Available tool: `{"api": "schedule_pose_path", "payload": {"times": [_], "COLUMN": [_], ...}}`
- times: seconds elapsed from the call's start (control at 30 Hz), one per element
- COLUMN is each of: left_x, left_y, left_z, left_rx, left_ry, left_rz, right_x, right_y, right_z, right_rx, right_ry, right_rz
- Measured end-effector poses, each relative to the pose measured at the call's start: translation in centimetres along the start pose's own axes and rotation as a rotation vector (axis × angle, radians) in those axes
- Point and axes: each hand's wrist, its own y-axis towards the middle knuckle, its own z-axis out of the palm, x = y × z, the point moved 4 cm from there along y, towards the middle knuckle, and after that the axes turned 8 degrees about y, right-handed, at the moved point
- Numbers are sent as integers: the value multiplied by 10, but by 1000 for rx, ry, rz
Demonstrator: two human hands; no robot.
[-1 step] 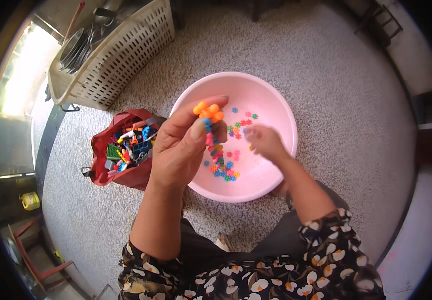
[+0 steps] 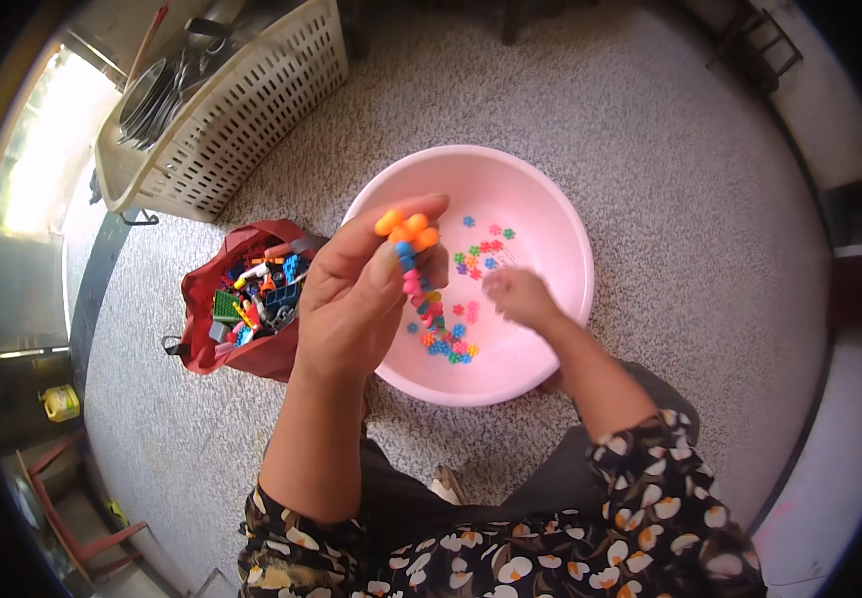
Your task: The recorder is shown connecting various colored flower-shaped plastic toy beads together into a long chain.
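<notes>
Pinched between the thumb and fingers of my left hand (image 2: 346,314) is a chain of small flower-shaped plastic pieces (image 2: 414,284). An orange piece (image 2: 408,231) tops the chain, with blue, pink and other colours hanging below. Both are held above a round pink basin (image 2: 555,224). Inside it, loose flower pieces (image 2: 448,349) in several colours lie scattered, some in a cluster near the front. My right hand (image 2: 522,301) hovers over the basin's right half, slightly blurred, its fingers drawn together. Whatever they may hold is hidden.
Left of the basin stands a red bag (image 2: 251,361) full of mixed toy bricks (image 2: 261,289). A slotted cream plastic basket (image 2: 251,115) with metal utensils is at the far left. A yellow container (image 2: 60,403) and a reddish wooden chair (image 2: 82,518) are near the left edge.
My left hand has shifted slightly left and down with the chain. The right hand has moved a little down, uncovering a blue piece in the basin.
</notes>
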Motion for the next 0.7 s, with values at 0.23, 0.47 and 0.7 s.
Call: {"api": "schedule_pose_path", "payload": {"times": [0.23, 0.47, 0.7], "left_x": [-27, -24, -25], "left_y": [-9, -12, -14], "left_z": [-17, -24, -30], "left_rx": [-158, -86, -107], "left_ry": [157, 253, 257], "left_rz": [114, 154, 118], "right_x": [-115, -118, -127], "right_y": [-23, -5, -17], "right_z": [125, 175, 204], "right_rx": [246, 165, 304], "right_ry": [-441, -489, -531], "right_rz": [227, 76, 87]}}
